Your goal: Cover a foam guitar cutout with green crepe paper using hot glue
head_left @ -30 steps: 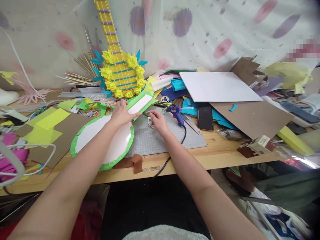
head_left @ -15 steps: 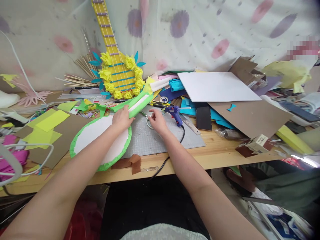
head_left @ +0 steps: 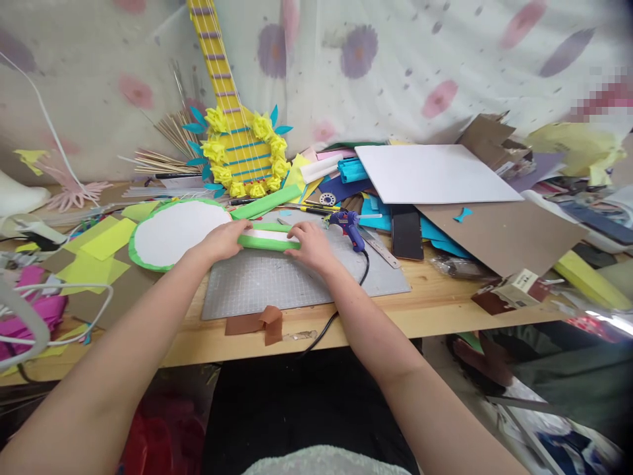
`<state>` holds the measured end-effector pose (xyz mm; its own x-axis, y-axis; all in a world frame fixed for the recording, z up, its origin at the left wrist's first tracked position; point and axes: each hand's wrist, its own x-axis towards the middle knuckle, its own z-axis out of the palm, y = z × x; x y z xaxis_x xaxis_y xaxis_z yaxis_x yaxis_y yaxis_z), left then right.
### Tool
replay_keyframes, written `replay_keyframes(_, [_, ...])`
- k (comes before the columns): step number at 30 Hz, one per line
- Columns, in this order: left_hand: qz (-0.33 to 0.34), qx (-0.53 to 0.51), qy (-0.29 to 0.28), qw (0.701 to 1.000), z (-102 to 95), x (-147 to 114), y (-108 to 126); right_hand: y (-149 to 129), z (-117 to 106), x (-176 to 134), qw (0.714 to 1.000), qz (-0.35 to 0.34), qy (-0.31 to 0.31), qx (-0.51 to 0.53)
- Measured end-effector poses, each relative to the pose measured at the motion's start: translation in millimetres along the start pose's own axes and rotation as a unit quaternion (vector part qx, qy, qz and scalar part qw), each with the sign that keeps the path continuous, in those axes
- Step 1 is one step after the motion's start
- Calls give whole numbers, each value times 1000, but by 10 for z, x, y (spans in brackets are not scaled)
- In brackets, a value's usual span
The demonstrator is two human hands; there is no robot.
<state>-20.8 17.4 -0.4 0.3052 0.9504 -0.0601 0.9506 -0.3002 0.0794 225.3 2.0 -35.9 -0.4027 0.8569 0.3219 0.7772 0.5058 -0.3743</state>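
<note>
Both hands hold the long white neck (head_left: pixel 270 236) of a guitar-like shape, with green paper along its edges. My left hand (head_left: pixel 225 241) grips its left end, by the round white body (head_left: pixel 175 231) rimmed in green. On the right end my right hand (head_left: pixel 312 244) is closed, thumb and fingers on opposite edges. The neck lies level above the grey cutting mat (head_left: pixel 262 287). A green paper strip (head_left: pixel 270 201) rests just behind it. To the right of my right hand lies a blue glue gun (head_left: pixel 349 227), its nozzle pointing right.
A yellow paper guitar (head_left: pixel 242 148) with flowers leans against the curtain. Right of the mat are a phone (head_left: pixel 407 232), a metal ruler (head_left: pixel 380 249) and a white board (head_left: pixel 430 173). Yellow sheets (head_left: pixel 106 237) lie left. The glue gun's black cord (head_left: pixel 324 323) drops over the table edge.
The neck has swung from slanting up-right to nearly level, and the round body has moved up and left. My right hand has left the scissors on the mat and taken hold of the neck.
</note>
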Motion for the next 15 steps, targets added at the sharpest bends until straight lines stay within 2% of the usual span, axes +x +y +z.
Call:
replay_keyframes(6, [63, -83, 106, 989, 153, -17, -19, -18, -9, 12, 1000, 1, -17, -22])
replay_keyframes(11, [75, -105, 104, 986, 164, 5, -22, -55, -12, 28, 999, 39, -28, -23])
replay_keyframes(15, [51, -87, 89, 991, 105, 12, 1, -78, -16, 31, 996, 86, -33, -21])
